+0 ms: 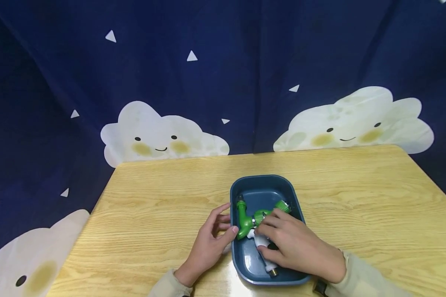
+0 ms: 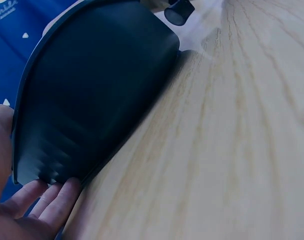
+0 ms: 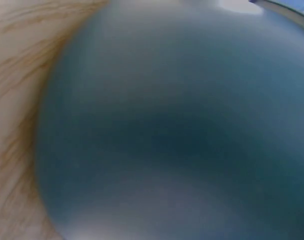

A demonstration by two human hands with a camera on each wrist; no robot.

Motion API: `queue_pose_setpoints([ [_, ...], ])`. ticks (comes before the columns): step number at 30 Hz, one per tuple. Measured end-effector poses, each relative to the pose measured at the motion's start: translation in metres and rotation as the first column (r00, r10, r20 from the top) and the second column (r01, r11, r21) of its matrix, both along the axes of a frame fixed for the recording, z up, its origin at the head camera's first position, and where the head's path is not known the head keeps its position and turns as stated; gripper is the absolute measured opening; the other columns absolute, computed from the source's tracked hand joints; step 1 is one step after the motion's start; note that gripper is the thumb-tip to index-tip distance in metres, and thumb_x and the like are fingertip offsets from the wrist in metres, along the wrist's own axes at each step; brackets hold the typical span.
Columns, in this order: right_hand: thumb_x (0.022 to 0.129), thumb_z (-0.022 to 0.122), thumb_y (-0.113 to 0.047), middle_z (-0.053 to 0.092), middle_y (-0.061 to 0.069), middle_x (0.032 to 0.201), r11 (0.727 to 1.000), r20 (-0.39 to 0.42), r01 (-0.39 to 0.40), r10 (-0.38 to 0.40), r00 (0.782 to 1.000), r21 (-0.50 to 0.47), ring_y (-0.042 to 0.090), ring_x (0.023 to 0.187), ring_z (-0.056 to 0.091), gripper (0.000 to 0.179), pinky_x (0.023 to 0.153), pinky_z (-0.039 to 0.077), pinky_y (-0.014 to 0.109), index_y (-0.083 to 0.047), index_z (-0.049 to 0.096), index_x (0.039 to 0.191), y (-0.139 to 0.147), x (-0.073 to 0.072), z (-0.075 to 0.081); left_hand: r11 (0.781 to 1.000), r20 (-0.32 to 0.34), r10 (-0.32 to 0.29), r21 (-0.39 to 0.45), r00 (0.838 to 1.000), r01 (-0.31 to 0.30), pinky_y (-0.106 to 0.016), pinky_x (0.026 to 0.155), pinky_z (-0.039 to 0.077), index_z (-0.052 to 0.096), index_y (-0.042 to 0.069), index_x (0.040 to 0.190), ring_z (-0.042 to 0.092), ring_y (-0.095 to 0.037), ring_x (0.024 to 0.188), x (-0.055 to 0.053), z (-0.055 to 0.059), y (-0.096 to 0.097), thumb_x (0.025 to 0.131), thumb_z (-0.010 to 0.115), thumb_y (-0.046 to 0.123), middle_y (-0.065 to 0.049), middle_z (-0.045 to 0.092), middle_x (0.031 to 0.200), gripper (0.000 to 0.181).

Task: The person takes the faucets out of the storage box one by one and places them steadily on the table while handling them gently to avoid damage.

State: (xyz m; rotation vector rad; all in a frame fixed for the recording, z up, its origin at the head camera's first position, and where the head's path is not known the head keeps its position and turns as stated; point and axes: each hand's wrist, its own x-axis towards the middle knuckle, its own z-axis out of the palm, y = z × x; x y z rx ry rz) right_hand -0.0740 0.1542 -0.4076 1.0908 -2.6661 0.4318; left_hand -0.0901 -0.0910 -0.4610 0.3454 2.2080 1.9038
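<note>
A dark blue plastic bin (image 1: 244,258) holds several water taps. One green tap (image 1: 245,223) lies along the left wall, its spout bent toward the front. Right of it, another green tap handle (image 1: 282,206) shows partly behind my right hand (image 1: 288,239). That hand reaches into the bin, thumb and fingers around a white tap (image 1: 261,241) with a brass-coloured threaded end; the hand covers part of it. My left hand (image 1: 211,240) is at the bin's left side, thumb at the rim and loosely extended fingers (image 2: 59,205) against the outer wall.
The bin stands on a light wood-grain table (image 1: 163,206). Behind the table hangs a dark blue curtain (image 1: 245,74) with smiling clouds and white triangles. In the right wrist view the bin's outer wall (image 3: 172,130) fills most of the picture.
</note>
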Motion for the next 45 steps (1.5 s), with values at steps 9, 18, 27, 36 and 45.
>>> queue_pose_setpoints([
  [9, 0.087, 0.079, -0.036, 0.073, -0.012, 0.098, 1.000, -0.009, 0.011, -0.011, 1.000, 0.021, 0.009, 0.092, 0.054, 0.022, 0.081, 0.052, 0.031, -0.020, 0.077, 0.101, -0.003, 0.000, 0.001, 1.000, -0.001, -0.009, 0.001, 1.000, 0.009, -0.023, 0.088, 0.060, 0.043, 0.021, 0.156, 0.069, -0.019, 0.111, -0.001, 0.000, 0.000, 0.100, 0.068, 0.015, -0.018, 0.063, 0.136, 0.062],
  [18, 0.087, 0.079, -0.037, 0.072, -0.009, 0.096, 0.997, 0.007, 0.019, -0.019, 1.000, 0.071, 0.012, 0.091, 0.052, 0.023, 0.082, 0.050, 0.032, -0.019, 0.077, 0.100, -0.006, 0.001, 0.001, 1.000, 0.006, -0.002, -0.004, 1.000, 0.002, -0.022, 0.089, 0.059, 0.043, 0.022, 0.156, 0.069, -0.020, 0.111, 0.000, 0.001, 0.000, 0.100, 0.068, 0.016, -0.018, 0.063, 0.136, 0.062],
  [27, 0.085, 0.081, -0.039, 0.072, -0.006, 0.098, 0.995, -0.051, 0.030, -0.025, 0.998, 0.095, 0.015, 0.092, 0.053, 0.029, 0.084, 0.050, 0.034, -0.016, 0.078, 0.101, -0.008, 0.001, -0.005, 1.000, 0.000, -0.001, 0.003, 1.000, 0.001, -0.023, 0.089, 0.060, 0.043, 0.020, 0.156, 0.069, -0.020, 0.111, 0.001, 0.000, 0.000, 0.099, 0.069, 0.015, -0.018, 0.064, 0.136, 0.062],
  [36, 0.083, 0.081, -0.043, 0.070, -0.006, 0.096, 0.994, -0.087, 0.038, -0.029, 0.996, 0.103, 0.015, 0.092, 0.053, 0.032, 0.085, 0.051, 0.033, -0.016, 0.078, 0.100, -0.010, 0.001, -0.009, 1.000, 0.000, 0.016, -0.011, 1.000, -0.016, -0.023, 0.088, 0.059, 0.045, 0.023, 0.154, 0.069, -0.021, 0.110, 0.000, -0.001, -0.001, 0.099, 0.070, 0.015, -0.017, 0.065, 0.135, 0.061],
  [45, 0.084, 0.081, -0.041, 0.070, -0.006, 0.097, 0.992, -0.089, 0.043, -0.033, 0.995, 0.117, 0.015, 0.093, 0.054, 0.031, 0.085, 0.051, 0.034, -0.016, 0.077, 0.102, -0.009, 0.004, -0.006, 1.000, -0.008, 0.009, -0.012, 1.000, -0.009, -0.023, 0.088, 0.059, 0.044, 0.023, 0.155, 0.069, -0.019, 0.110, 0.001, 0.000, 0.000, 0.099, 0.069, 0.016, -0.017, 0.065, 0.135, 0.061],
])
